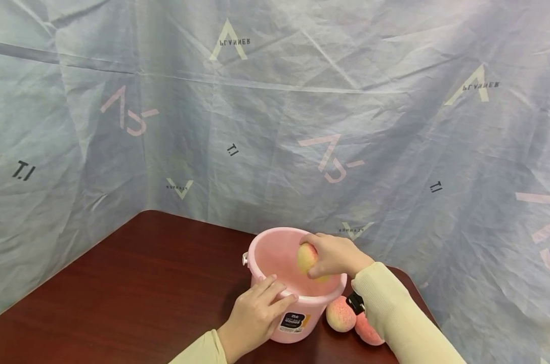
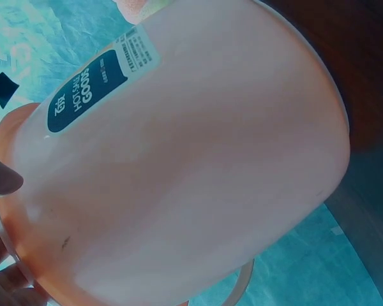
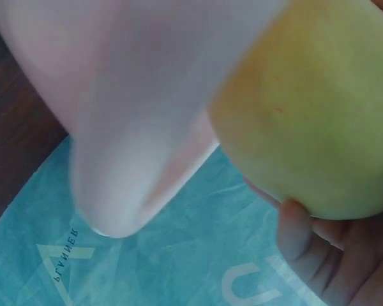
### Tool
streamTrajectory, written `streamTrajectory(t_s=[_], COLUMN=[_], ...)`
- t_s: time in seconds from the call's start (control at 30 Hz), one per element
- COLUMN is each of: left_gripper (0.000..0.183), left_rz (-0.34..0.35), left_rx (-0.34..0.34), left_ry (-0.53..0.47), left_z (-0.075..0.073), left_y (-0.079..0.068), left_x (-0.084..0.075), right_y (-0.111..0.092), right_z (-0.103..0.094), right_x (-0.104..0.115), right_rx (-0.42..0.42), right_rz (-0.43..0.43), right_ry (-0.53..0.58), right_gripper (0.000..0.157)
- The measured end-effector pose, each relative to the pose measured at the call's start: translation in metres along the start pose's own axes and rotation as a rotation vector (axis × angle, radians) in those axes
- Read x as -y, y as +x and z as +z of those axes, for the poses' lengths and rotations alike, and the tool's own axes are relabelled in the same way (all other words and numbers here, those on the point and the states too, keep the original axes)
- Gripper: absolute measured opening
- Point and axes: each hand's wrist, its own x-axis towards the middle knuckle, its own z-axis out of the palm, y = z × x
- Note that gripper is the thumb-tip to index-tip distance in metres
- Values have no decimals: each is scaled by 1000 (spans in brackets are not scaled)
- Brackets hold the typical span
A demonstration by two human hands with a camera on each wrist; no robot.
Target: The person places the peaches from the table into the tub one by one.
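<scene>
A pink bucket (image 1: 293, 323) with a black-and-white label stands upright on the dark red table. My left hand (image 1: 256, 313) grips its near rim, the thumb (image 2: 3, 178) outside and fingers over the edge. Over the bucket's opening, my right hand (image 1: 338, 255) holds a yellow-and-red peach (image 1: 306, 257) inside the far right part of the rim. In the right wrist view the peach (image 3: 319, 115) appears large and yellow-green beside the bucket wall (image 3: 134, 127). Two more peaches lie right of the bucket: a pink-yellow one (image 1: 340, 314) and a redder one (image 1: 368, 329), partly behind the right sleeve.
The dark red wooden table (image 1: 120, 283) stretches away to the left, with its back edge close behind the bucket. Grey printed cloth (image 1: 256, 126) hangs behind and at both sides. A white handle joint (image 1: 245, 259) sticks out at the bucket's left rim.
</scene>
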Motion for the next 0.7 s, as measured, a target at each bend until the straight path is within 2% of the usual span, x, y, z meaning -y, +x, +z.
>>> streamTrajectory(t_s=[0.23, 0.47, 0.7], left_gripper=[34, 34, 34], left_rz=[8, 8, 7], left_rx=[-1, 4, 8], left_ry=[4, 10, 12], left_z=[0, 0, 0], left_y=[0, 1, 1], left_x=[0, 0, 0], right_y=[9, 16, 24], right_z=[-8, -10, -7], right_x=[4, 9, 10], right_rx=[148, 294, 376], right_rz=[3, 67, 64], right_ry=[25, 95, 181], right_gripper=[55, 54, 56])
